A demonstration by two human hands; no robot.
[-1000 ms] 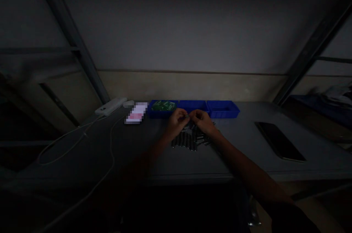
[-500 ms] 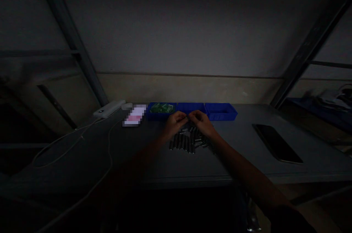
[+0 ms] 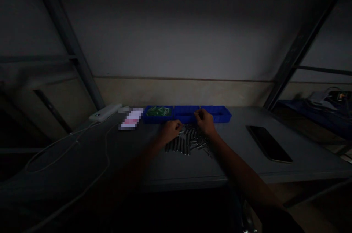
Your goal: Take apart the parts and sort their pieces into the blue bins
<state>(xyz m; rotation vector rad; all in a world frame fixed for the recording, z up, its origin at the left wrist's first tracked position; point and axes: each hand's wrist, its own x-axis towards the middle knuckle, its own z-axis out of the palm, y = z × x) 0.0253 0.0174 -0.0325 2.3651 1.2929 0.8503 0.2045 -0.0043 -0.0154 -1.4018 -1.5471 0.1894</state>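
Note:
A heap of small shiny metal cylinders (image 3: 189,141) lies on the grey table, several of them lined up side by side at its left. At the heap's upper left, my left hand (image 3: 171,130) is closed, its fingertips pinched together; anything in them is too dark to make out. My right hand (image 3: 204,120) is raised at the front of the blue bins, thumb and fingers pinched, and what they hold is too small to name. Behind the hands stand a left blue bin (image 3: 158,119) with green packets (image 3: 158,111), a middle blue bin (image 3: 183,119) and a right blue bin (image 3: 226,117).
A large dark phone or tablet (image 3: 269,144) lies at the right. To the left are a lit, blurred-out screen (image 3: 131,119), a white box (image 3: 106,112) and a white cable (image 3: 107,152). Metal posts flank the table; a wall stands behind.
My hands, together over the heap before, have moved apart. The left one has come lower and nearer, while the right one has shifted toward the bins. The whole view has shifted slightly.

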